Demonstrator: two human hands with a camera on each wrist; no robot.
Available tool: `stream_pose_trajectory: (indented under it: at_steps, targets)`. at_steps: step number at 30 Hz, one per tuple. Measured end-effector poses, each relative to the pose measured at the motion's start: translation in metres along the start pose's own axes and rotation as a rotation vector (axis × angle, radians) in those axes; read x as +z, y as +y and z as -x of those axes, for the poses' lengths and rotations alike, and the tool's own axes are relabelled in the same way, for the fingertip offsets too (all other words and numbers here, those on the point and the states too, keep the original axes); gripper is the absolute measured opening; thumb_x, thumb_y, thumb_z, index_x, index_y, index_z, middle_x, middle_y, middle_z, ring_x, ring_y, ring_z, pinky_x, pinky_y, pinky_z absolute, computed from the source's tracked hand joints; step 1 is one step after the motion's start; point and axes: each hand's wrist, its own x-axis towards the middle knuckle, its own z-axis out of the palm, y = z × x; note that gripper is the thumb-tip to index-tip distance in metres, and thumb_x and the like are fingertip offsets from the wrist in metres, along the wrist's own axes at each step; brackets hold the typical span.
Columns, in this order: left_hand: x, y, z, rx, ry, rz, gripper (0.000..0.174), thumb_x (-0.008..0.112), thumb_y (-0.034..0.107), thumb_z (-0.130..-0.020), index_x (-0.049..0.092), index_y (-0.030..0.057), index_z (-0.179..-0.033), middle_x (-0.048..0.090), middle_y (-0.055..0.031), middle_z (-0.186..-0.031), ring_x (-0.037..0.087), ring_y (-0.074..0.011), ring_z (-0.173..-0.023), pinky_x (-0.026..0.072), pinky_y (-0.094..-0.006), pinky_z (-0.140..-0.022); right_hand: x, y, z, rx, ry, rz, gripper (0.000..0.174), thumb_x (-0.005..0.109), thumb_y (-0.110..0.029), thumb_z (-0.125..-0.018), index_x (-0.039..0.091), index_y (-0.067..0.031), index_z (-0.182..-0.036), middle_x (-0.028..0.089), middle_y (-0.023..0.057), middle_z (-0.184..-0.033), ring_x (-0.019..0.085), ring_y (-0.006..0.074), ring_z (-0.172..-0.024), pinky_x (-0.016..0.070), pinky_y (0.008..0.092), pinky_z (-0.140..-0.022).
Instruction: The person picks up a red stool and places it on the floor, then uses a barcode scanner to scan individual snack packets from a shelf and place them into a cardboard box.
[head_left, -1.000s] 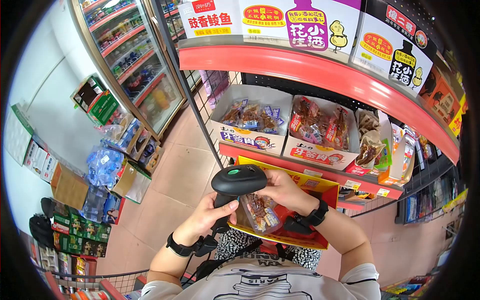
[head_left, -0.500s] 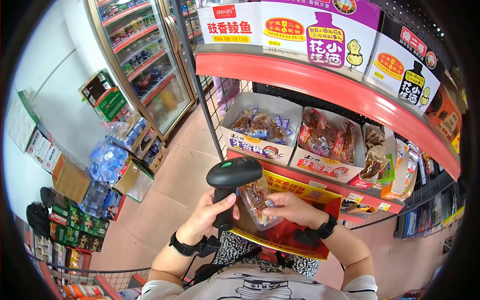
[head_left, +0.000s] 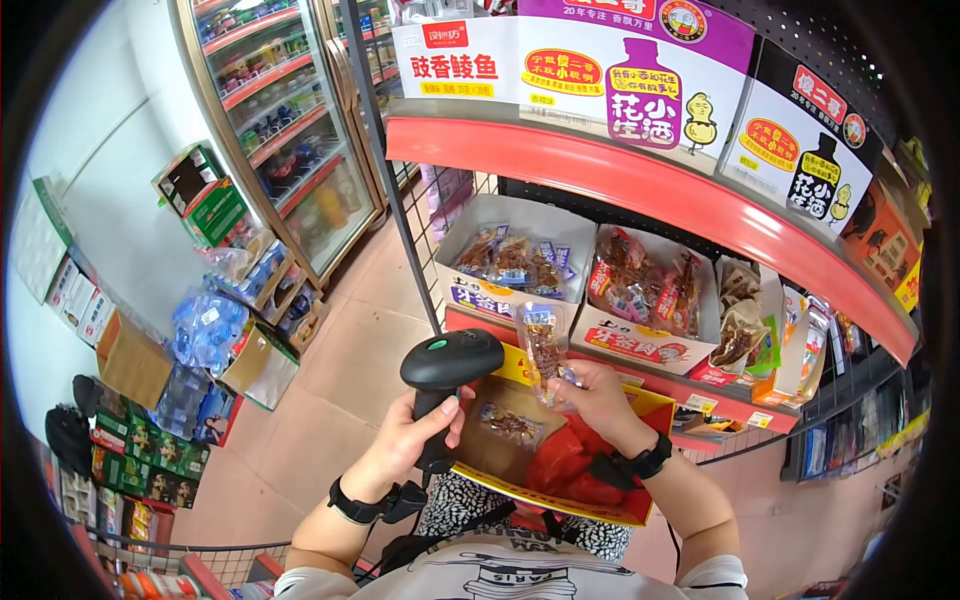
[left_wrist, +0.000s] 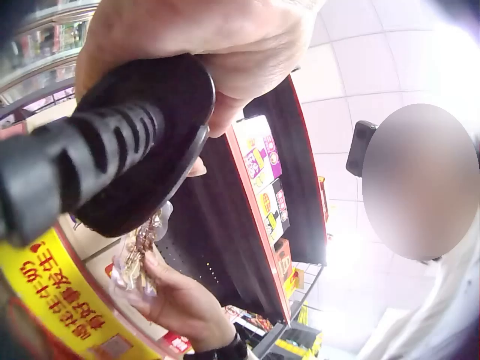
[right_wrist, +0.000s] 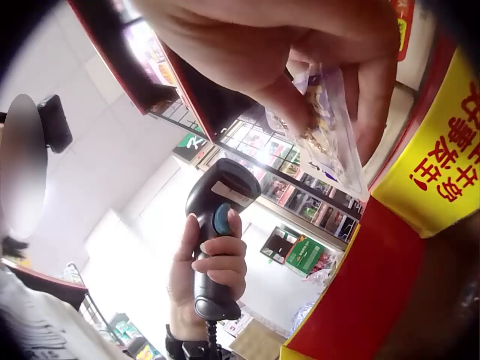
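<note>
In the head view my left hand [head_left: 408, 440] grips the handle of a black barcode scanner [head_left: 450, 358], held upright. The right wrist view shows those fingers wrapped round the handle [right_wrist: 214, 296] below a teal trigger, with a cord at its foot. My right hand [head_left: 600, 400] pinches the lower end of a clear snack packet [head_left: 542, 340] with brown contents, raised just right of the scanner. Beneath both hands sits an open yellow and red carton [head_left: 655, 412]. Inside it lie another snack packet [head_left: 510, 425] and some red material [head_left: 575, 460].
Ahead is a red-edged shelf [head_left: 640, 185] bearing printed cartons. Under it stand white boxes [head_left: 510, 300] of similar packets. To the left are a glass-door fridge [head_left: 300, 130], stacked water bottles [head_left: 210, 330] and cardboard boxes [head_left: 135, 360] along the wall.
My right hand has lifted the snack packet from low beside the scanner handle, up and right, so it stands upright. The scanner has shifted slightly left, and another packet now shows in the carton.
</note>
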Motion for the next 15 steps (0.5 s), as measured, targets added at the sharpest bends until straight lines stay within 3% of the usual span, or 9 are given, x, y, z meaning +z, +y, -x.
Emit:
stream_pose_trajectory:
  at_steps: [6,15]
  targets:
    - [0.0036,-0.0027,0.0021,-0.008,-0.025,-0.041,0.028,0.056,0.027,-0.087,0.05,0.0022,-0.098,0.052,-0.0026,-0.069,0.049,-0.0097,-0.06,0.0401,-0.0233,-0.057,0.0024,0.0082,-0.0038,-0.021,0.021,0.02,0.015,0.057,-0.01,-0.085,0.059,0.0005,-0.095,0.058,-0.002,-0.076,0.053,0.0029,-0.066,0.0461,0.0202,-0.059]
    - [0.0071,-0.0039,0.0002,0.007,-0.029,-0.041,0.025,0.056,0.026,-0.086,0.049,0.0036,-0.095,0.049,-0.0013,-0.067,0.048,-0.0095,-0.06,0.0394,-0.0232,-0.057,0.0062,0.0053,-0.0014,-0.036,-0.006,-0.007,0.022,0.057,-0.01,-0.085,0.058,0.001,-0.104,0.058,-0.0024,-0.076,0.051,0.0021,-0.067,0.0452,0.0196,-0.058]
